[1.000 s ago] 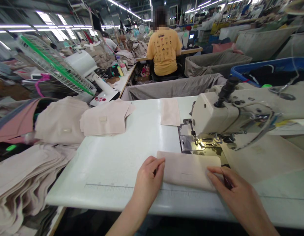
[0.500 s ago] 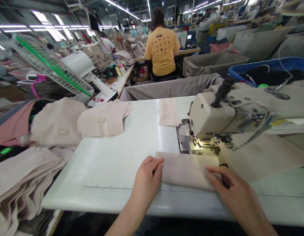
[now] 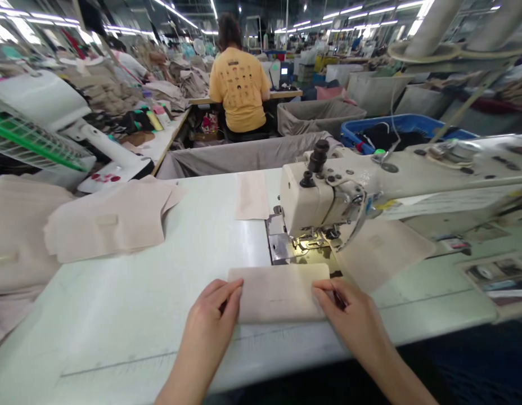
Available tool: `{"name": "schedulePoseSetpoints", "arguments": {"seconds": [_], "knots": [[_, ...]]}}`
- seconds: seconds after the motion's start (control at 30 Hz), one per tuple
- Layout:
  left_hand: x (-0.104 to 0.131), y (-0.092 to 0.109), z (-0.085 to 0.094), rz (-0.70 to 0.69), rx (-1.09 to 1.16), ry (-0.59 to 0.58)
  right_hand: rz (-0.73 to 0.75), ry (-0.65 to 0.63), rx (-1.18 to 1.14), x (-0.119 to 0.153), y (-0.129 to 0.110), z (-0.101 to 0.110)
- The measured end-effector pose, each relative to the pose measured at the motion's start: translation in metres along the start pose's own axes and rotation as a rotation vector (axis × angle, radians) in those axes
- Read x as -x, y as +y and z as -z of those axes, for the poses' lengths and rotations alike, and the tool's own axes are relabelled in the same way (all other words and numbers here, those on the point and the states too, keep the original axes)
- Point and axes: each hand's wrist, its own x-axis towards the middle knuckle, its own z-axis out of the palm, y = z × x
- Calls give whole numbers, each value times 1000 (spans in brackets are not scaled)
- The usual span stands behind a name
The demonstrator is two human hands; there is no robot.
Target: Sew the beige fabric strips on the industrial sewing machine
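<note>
Round to the right swings the view, sewing machine and tabletop sliding left across it, while the left hand and right hand stay pinched on the folded cloth panel, one at each end! It's lying flat, just in front of the needle plate. Folded already, by the look of it, but not yet under the needle; any finished stitching can't be made out. Far edge right by the plate, near edge short of the tabletop's front, sliding room leftward, a bigger cloth sheet crowding the right
</note>
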Motion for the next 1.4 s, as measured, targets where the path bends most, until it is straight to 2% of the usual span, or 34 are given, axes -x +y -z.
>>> {"name": "schedulePoseSetpoints", "arguments": {"seconds": [0.33,0.73,0.83,1.0,1.1,1.2,1.3,1.4], "knots": [[0,2,1,3,-21,-14,-55,-49,26,-5,-7,3],[2,1,-1,-49,-68,10,0,-33,103,-7,-8,1],[4,5,-5,-102,-174,9,89,-36,223,-9,-7,5],[1,6,-7,-313,-501,53,477,-34,404,-15,6,22],[-12,4,-2,-405,-592,-121,623,-56,460,-18,14,28],[-35,13,0,-350,-673,-299,620,-39,473,-18,13,26],[-63,28,-9,-254,-692,-322,577,-8,463,-16,4,16],[-91,36,-26,-278,-606,-296,551,18,444,-11,-7,3]]}}
